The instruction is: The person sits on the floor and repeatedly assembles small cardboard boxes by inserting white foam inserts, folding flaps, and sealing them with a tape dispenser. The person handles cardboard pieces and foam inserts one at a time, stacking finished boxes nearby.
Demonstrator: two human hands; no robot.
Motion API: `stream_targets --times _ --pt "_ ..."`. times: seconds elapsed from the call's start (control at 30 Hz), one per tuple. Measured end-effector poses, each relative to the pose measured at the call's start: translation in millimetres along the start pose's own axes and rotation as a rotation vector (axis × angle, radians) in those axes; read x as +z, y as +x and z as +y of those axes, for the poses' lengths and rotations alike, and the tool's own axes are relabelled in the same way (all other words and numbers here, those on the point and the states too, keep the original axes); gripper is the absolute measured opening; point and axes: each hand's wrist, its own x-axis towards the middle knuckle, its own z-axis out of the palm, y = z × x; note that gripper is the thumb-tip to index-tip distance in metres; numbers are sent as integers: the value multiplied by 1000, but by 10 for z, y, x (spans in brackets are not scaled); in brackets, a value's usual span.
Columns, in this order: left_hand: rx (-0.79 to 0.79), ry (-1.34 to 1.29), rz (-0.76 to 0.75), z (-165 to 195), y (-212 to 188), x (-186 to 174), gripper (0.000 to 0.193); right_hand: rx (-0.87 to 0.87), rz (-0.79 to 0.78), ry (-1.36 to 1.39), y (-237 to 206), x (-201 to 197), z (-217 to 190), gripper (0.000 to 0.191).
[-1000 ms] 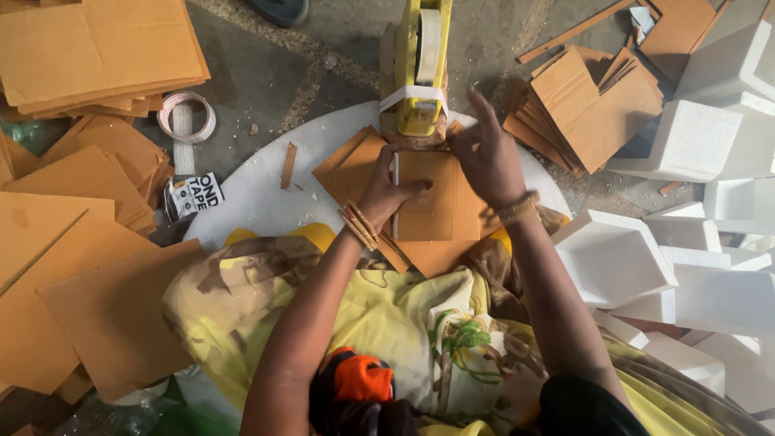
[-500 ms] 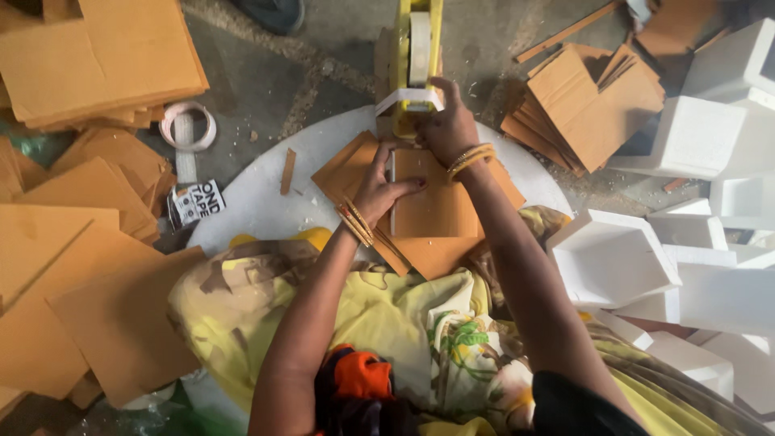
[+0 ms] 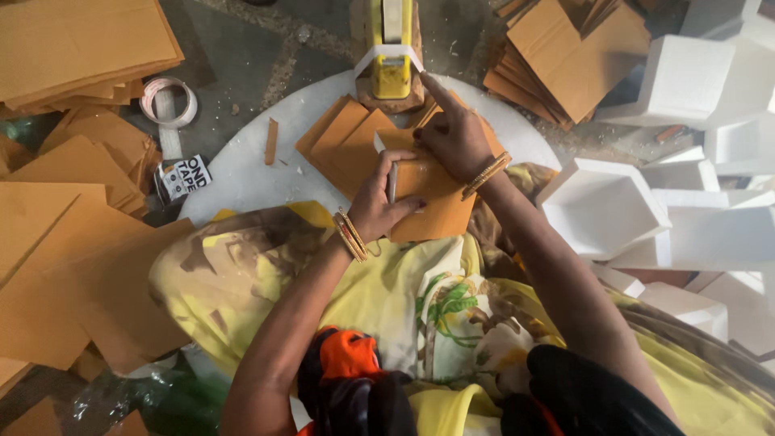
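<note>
Card, a brown folded piece, is held at centre frame on the white board. Its left edge is pinched by the left hand; its top is pressed by the right hand, forefinger stretched toward the yellow tape dispenser just above, nearer the right hand.

A round board lies on the floor before the person. A tape dispenser stands at its far edge. Card pieces lie on the board, just left of the card under both hands. Card stacks lie to the left, a tape roll between them and the board. Foam boxes lie to the right.
</note>
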Motion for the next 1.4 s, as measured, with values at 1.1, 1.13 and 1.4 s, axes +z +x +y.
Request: stream_targets --times 1.1,1.13,1.4 --pt "-109 325 -326 58 -79 -50 138 260 -305 37 -74 -133 801 72" --pt "-147 316 -325 33 -73 -62 138 320 -326 11 -98 -121 798 72" --pt "-412 683 -404 -275 17 -297 128 243 -200 215 -180 -129 751 72"
